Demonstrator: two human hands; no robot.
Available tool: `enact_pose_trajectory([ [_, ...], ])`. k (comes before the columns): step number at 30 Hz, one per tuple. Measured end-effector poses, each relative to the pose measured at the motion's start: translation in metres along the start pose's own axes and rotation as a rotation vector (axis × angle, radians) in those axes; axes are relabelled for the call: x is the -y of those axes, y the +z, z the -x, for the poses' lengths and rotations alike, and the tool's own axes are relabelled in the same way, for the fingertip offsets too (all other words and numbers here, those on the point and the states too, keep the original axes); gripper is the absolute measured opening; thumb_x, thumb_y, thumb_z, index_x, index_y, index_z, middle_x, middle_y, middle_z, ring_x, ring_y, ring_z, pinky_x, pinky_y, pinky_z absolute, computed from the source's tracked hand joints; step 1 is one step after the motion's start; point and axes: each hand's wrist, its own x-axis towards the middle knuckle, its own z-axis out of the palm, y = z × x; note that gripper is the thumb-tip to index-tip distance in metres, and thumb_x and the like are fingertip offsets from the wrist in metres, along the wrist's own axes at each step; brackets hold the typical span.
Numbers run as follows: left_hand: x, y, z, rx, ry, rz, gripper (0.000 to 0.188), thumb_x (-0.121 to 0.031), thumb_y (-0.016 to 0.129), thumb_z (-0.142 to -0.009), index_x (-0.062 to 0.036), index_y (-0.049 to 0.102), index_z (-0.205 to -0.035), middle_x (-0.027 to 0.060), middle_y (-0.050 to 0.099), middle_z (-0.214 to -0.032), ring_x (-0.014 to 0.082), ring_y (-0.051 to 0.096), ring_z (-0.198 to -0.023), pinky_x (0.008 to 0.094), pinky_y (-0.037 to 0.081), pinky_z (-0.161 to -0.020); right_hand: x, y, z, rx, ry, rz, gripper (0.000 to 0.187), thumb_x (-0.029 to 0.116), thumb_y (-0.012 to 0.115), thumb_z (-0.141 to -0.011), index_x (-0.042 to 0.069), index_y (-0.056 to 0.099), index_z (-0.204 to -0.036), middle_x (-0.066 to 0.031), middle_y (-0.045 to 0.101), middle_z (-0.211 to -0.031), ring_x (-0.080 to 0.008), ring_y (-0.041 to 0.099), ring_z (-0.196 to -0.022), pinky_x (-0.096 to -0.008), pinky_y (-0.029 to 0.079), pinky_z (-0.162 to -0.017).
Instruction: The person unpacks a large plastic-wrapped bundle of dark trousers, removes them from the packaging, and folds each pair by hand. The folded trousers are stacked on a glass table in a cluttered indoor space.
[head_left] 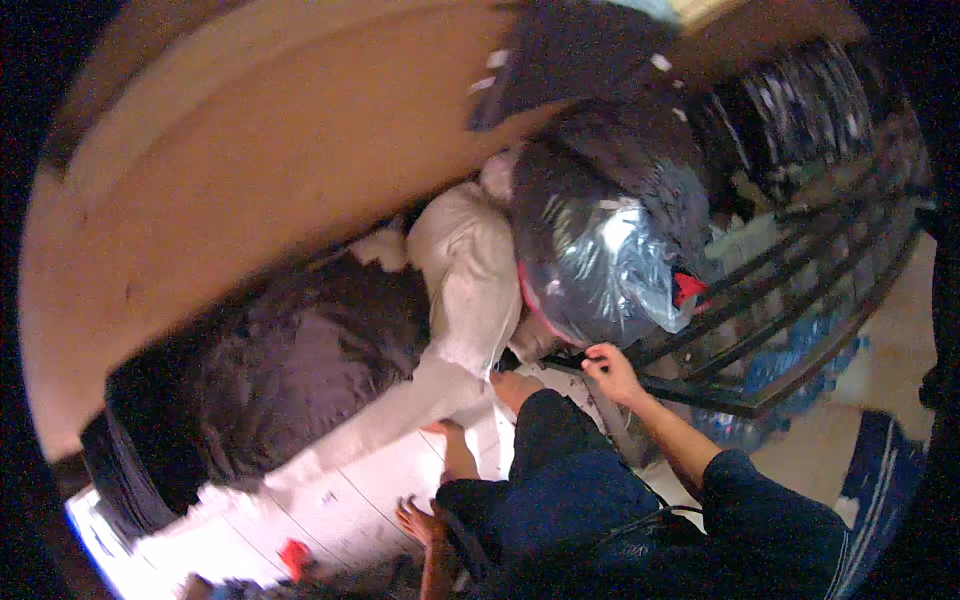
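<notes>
My right hand [612, 375] is raised beside the black metal frame [715, 400], just below a shiny dark plastic bag [590, 240]. Its fingers are curled together, and what they hold, if anything, cannot be made out. Low down, my left hand [420, 520] hovers over or rests on the white tiled floor [350, 490], fingers spread and nothing in them. A long beige cloth bundle [465, 260] lies bent in front of my knees. To its left bulges a large dark brown bundle [300, 360].
A brown wall [270, 140] rises behind the bundles. Clear blue-tinted plastic bottles [800, 355] lie under the frame's bars at right. More black plastic [800, 110] is piled at the far right. A small red thing [294, 558] lies on the tiles.
</notes>
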Motion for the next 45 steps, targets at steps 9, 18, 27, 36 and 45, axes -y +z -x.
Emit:
enact_pose_trajectory([
  [9,-0.183,-0.063,-0.17,-0.181,0.515,0.074,0.021,-0.021,0.07,-0.089,-0.0042,0.068,-0.102,0.0182,0.067,-0.11,0.0378,0.059,-0.111,0.049,0.046,-0.099,-0.12,-0.112,-0.185,-0.904,0.32,-0.392,0.028,0.017,0.071,-0.094,0.006,0.065,-0.118,-0.0085,0.069,-0.11,-0.019,0.066,-0.099,-0.0322,0.053,-0.088],
  [18,-0.587,0.002,-0.23,0.097,0.68,0.173,0.03,-0.025,0.064,-0.097,0.0034,0.068,-0.105,0.0215,0.071,-0.103,0.0336,0.068,-0.097,0.0411,0.052,-0.086,-0.238,-0.309,-0.374,-1.1,0.125,0.21,0.031,0.013,0.074,-0.089,0.007,0.065,-0.119,-0.0118,0.069,-0.108,-0.0257,0.067,-0.101,-0.0379,0.053,-0.089],
  [27,-1.011,0.123,-0.119,0.448,1.339,0.448,0.025,-0.021,0.069,-0.094,-0.0009,0.067,-0.109,0.0199,0.069,-0.111,0.0368,0.066,-0.105,0.0407,0.052,-0.09,-0.295,-0.397,-0.374,-0.447,0.205,-0.126,0.027,0.015,0.076,-0.091,0.006,0.062,-0.112,-0.0085,0.067,-0.108,-0.0226,0.065,-0.109,-0.0372,0.051,-0.092],
  [36,-1.184,0.141,-0.138,0.204,1.957,-0.851,0.125,-0.035,0.093,-0.068,-0.0358,0.013,-0.165,0.0069,0.018,-0.171,0.0385,0.02,-0.156,0.0711,0.023,-0.119,-0.261,-0.337,-0.386,-0.652,0.163,0.314,0.116,0.022,0.091,-0.071,0.014,0.021,-0.163,-0.014,0.028,-0.167,-0.0342,0.034,-0.151,-0.0419,0.035,-0.121],
  [45,-1.227,0.132,-0.155,0.494,1.757,-0.889,0.103,-0.027,0.09,-0.072,-0.0261,0.034,-0.158,0.0152,0.052,-0.148,0.0425,0.052,-0.134,0.0529,0.043,-0.112,-0.249,-0.381,-0.399,-0.532,0.156,0.051,0.104,0.022,0.09,-0.071,0.012,0.035,-0.159,-0.0235,0.041,-0.158,-0.0392,0.043,-0.145,-0.0457,0.039,-0.117],
])
